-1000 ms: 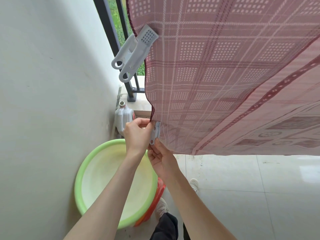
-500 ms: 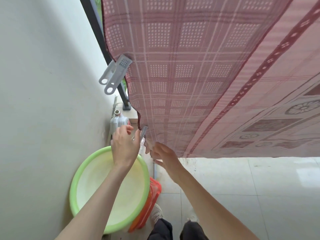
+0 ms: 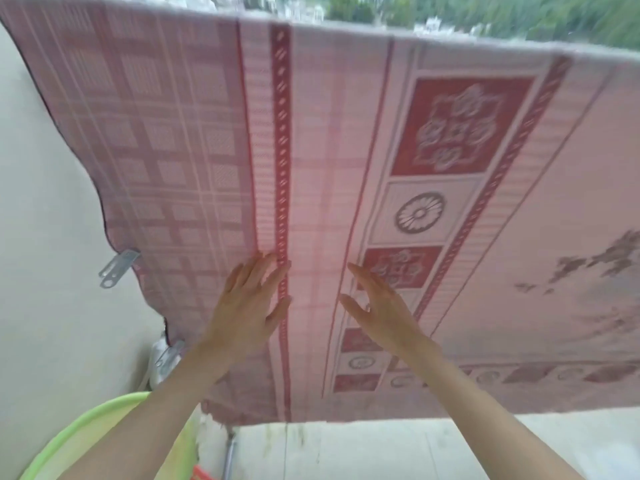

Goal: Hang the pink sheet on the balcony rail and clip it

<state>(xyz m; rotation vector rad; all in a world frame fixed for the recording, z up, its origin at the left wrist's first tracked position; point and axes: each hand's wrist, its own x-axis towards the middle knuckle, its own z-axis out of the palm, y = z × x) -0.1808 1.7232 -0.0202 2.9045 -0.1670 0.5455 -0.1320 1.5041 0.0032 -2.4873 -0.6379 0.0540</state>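
I see a plain off-white plastered wall (image 3: 41, 306) at left, pale glossy floor tiles (image 3: 363, 452) below, and blurred green foliage (image 3: 519, 12), probably trees, outside above.

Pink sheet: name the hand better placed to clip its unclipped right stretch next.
Right, probably. The right hand is open on the pink sheet nearer that side. The left hand lies closer to the left edge, where the upper clip and lower clip already grip.

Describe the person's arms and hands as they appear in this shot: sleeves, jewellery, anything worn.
Both forearms are bare, with no sleeve in view. The left hand and the right hand show no glove, ring, watch or bracelet. The picture is motion-blurred, so finer marks cannot be made out.
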